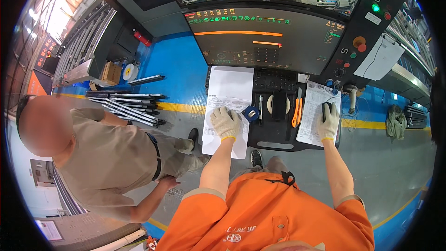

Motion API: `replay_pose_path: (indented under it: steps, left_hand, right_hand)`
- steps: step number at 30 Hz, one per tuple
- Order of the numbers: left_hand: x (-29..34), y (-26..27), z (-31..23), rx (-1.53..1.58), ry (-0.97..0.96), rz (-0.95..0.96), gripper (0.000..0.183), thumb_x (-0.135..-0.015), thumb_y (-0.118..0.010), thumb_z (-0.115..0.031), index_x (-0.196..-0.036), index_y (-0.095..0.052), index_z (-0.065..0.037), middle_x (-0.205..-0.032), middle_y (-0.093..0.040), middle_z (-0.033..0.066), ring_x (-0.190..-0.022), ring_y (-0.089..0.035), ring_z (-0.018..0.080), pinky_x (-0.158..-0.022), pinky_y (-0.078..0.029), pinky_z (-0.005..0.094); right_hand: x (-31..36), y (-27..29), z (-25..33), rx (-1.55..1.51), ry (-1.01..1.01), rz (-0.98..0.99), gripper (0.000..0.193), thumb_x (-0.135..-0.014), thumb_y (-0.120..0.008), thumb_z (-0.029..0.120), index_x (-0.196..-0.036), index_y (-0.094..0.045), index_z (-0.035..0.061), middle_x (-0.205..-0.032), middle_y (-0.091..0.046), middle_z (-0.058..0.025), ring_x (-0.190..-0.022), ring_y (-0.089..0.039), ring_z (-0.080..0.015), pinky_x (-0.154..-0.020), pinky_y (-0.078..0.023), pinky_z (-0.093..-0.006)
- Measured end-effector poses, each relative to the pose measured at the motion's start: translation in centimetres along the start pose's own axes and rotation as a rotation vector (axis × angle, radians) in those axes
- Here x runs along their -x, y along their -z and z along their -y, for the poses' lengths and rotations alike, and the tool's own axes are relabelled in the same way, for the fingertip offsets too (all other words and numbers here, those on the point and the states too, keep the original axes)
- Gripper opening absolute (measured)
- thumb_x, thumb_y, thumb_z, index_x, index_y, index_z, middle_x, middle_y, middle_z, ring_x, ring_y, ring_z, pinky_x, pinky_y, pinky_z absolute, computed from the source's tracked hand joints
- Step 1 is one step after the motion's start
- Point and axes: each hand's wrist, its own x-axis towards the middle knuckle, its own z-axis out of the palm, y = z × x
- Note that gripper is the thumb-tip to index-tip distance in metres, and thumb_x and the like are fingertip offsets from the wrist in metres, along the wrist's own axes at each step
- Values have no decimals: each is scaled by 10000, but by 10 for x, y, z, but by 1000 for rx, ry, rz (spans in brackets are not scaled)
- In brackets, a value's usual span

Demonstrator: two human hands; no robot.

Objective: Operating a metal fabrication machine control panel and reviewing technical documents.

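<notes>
In a pale knitted glove, my left hand (225, 123) rests on white printed sheets (230, 81), its fingers loosely spread. Beside its fingertips is a dark blue tape measure (251, 113). My right hand (328, 124), gloved too, is closed over a black computer mouse (327, 107), which stands on another printed sheet (308, 123). Between the hands, a pen (260, 114), a dark oblong object (279, 105) over a pale round one, and an orange utility knife (297, 110) lie on the black console shelf (269, 137).
A keyboard (274, 81) sits below a large monitor (260, 51). The control panel at right carries a red mushroom button (361, 46). A co-worker (111, 158) stands close on my left. Metal bars (132, 107) lie beyond them, near a cardboard box (111, 73).
</notes>
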Motion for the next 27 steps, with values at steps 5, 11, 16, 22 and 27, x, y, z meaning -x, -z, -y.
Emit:
replay_pose_path:
  steps: [5, 11, 16, 22, 27]
  left_hand:
    - [0, -3, 3, -10, -15, -17, 294, -980, -738, -277, -1186, -698, -72, -1232, -670, 178, -1105, -632, 418, -999, -543, 521]
    - [3, -5, 3, -9, -13, -30, 285, -979, -739, -271, -1180, -694, -74, -1229, -669, 176, -1103, -630, 418, -999, -544, 522]
    - [3, -4, 2, -23, -3, -43, 285, -966, -747, -273, -1158, -684, -73, -1223, -658, 176, -1092, -631, 402, -1009, -539, 512]
    - [0, -1, 0, -30, 2, -19, 293, -964, -749, -278, -1167, -686, -76, -1231, -659, 174, -1105, -633, 400, -1014, -539, 510]
    - [-1, 0, 0, 2, -5, -14, 285, -970, -747, -259, -1171, -699, -63, -1229, -679, 181, -1106, -626, 417, -1004, -535, 517]
  right_hand:
    - [0, 1, 0, 11, 8, 1, 558, -946, -781, 80, -1501, -736, 106, -1648, -611, -270, -1395, -650, -483, -1186, -552, -508]
    - [1, 0, -3, 16, 15, 4, 556, -948, -783, 81, -1501, -733, 105, -1645, -613, -275, -1387, -654, -487, -1179, -556, -511]
    - [1, 2, 0, 10, 16, -1, 552, -946, -785, 78, -1495, -734, 102, -1645, -611, -278, -1391, -654, -490, -1178, -556, -510]
    - [1, -1, -1, -7, -11, 17, 570, -964, -767, 65, -1529, -718, 117, -1670, -600, -251, -1422, -626, -473, -1213, -515, -505]
    - [0, 1, 0, -9, -16, 18, 565, -966, -764, 64, -1527, -719, 112, -1669, -602, -251, -1420, -628, -473, -1213, -514, -505]
